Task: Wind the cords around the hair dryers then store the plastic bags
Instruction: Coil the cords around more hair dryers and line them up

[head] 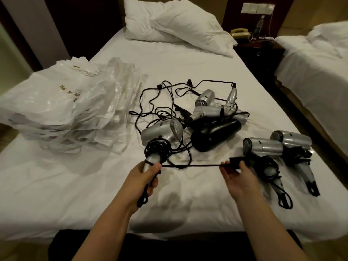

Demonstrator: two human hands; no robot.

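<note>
Head view: the left hand point(145, 176) clasps the handle of a silver hair dryer point(162, 134) near the bed's point(188, 59) front edge, while the right hand point(235, 176) pinches the plug point(236, 160), the cord point(190, 166) stretched taut crosswise between them. The free end lies right of the handle, so the right hand would carry the last turns. Count: two wound dryers at the right edge, about four unwound mid-bed, one stack of plastic bags point(66, 106) at the left edge.

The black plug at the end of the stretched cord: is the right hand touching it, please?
Touching. The head view shows the right hand pinching the black plug between fingertips and thumb, cord taut.
</note>
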